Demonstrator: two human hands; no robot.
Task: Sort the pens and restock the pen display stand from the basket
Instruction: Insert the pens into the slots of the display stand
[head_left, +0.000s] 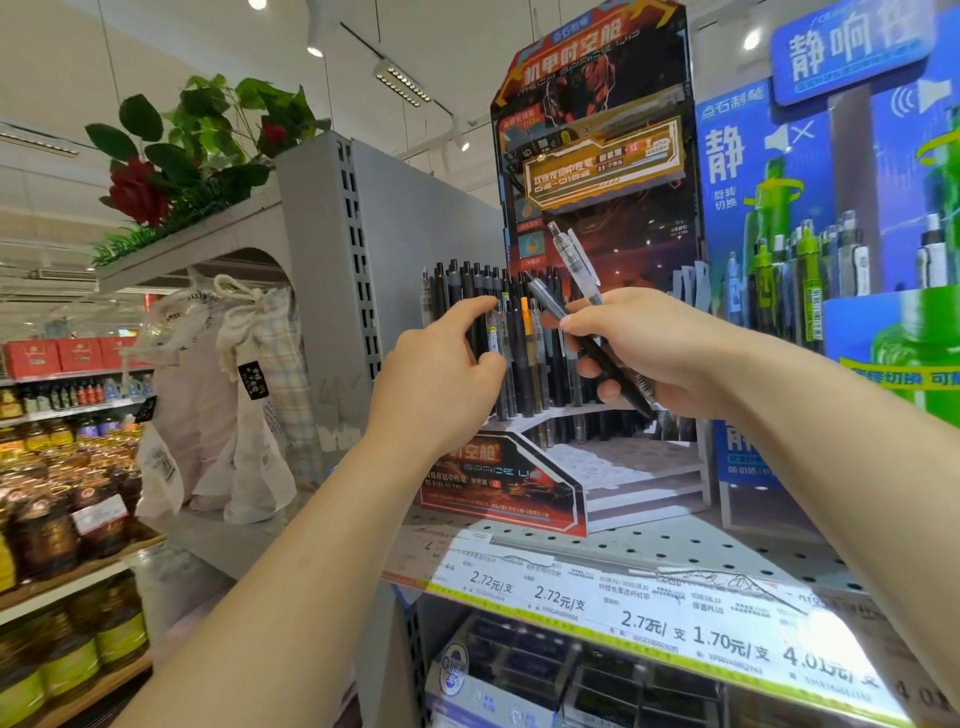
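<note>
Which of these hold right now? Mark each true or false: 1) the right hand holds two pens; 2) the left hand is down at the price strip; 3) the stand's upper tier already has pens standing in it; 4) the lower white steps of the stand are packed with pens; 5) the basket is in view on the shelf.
1) True: the right hand grips a black pen and a clear pen.
2) False: the left hand is up at the standing pens, fingers touching them, well above the price strip.
3) True: dark pens stand upright in the upper tier of the display stand.
4) False: the lower steps show no pens.
5) False: no basket shows in this view.
</note>
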